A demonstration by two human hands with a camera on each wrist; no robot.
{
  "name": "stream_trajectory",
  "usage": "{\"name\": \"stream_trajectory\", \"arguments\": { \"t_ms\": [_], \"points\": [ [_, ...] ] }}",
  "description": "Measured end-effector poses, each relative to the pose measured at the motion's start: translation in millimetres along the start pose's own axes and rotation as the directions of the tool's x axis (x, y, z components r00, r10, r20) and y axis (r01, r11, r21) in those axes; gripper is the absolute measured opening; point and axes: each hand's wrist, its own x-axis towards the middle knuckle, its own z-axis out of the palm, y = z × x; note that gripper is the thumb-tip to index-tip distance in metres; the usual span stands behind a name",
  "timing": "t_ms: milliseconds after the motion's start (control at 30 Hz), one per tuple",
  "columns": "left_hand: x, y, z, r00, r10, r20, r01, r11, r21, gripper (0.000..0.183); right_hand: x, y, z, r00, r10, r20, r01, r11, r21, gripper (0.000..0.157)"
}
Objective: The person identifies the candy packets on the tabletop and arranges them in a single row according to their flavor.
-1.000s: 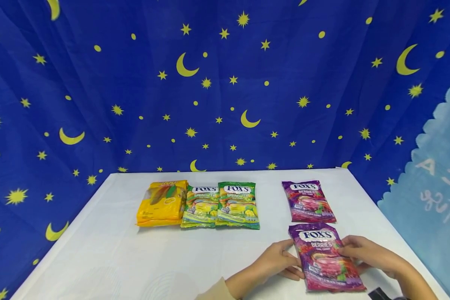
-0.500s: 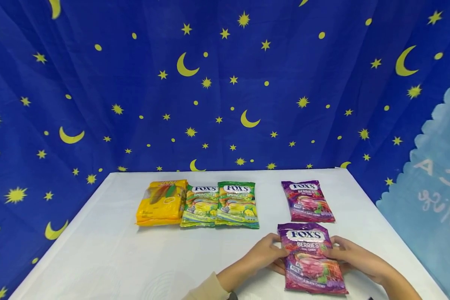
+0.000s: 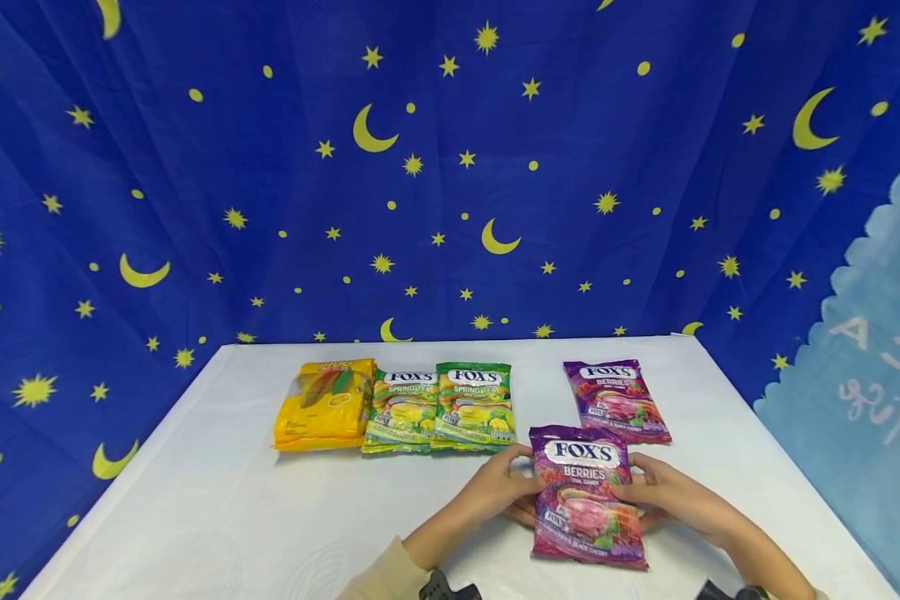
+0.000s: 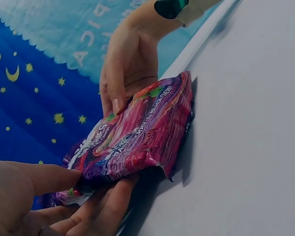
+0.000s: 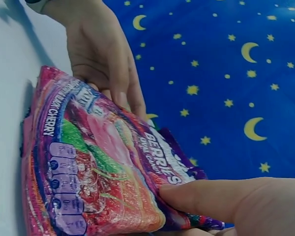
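Between both hands is a purple Fox's Berries candy bag (image 3: 587, 504), its printed front facing up. The left hand (image 3: 498, 485) pinches its left edge, thumb on top and fingers beneath, as the left wrist view shows with the bag (image 4: 137, 130) tilted just over the table. On the opposite edge the right hand (image 3: 671, 493) grips it the same way; in the right wrist view its thumb presses on the bag (image 5: 108, 167) front. Behind, a second purple berries bag (image 3: 618, 402) lies flat, its near left corner overlapped by the held one in the head view.
Two green Fox's Spring Tea bags (image 3: 474, 407) lie side by side on the white table (image 3: 225, 517), left of the purple ones. Against them on the left is a yellow bag (image 3: 325, 406). A blue star-and-moon curtain (image 3: 435, 183) hangs behind the table.
Both hands have carried the held candy bag leftward and slightly away from the person, toward the green bags. The other bags have stayed in place.
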Motion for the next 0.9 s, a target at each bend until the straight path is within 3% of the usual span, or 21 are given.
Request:
{"name": "stream_trajectory", "arguments": {
  "t_ms": [167,367,500,733,900],
  "points": [
    [-0.4,-2.7,-9.4,0.997,0.043,-0.064,-0.042,0.999,0.019,0.049,8,-9,8.3,0.999,-0.035,-0.035,0.035,0.999,-0.011,0.09],
    [0.4,-5.5,-18.9,0.979,0.138,-0.151,-0.127,0.989,0.077,0.04,22,-19,18.7,0.994,-0.081,-0.078,0.08,0.997,-0.015,0.091],
    [0.4,-4.3,-26.2,0.97,0.17,-0.172,-0.154,0.983,0.099,0.04,27,-25,23.4,0.991,-0.11,-0.076,0.109,0.994,-0.015,0.09],
    [1.2,-1.8,-35.3,0.94,0.239,-0.244,-0.219,0.97,0.108,0.045,34,-34,25.1,0.978,-0.207,-0.016,0.208,0.977,0.045,0.073],
    [0.2,-0.1,-38.0,0.923,0.273,-0.271,-0.25,0.961,0.114,0.044,36,-38,23.9,0.972,-0.235,-0.007,0.235,0.969,0.082,0.065]
  ]
}}
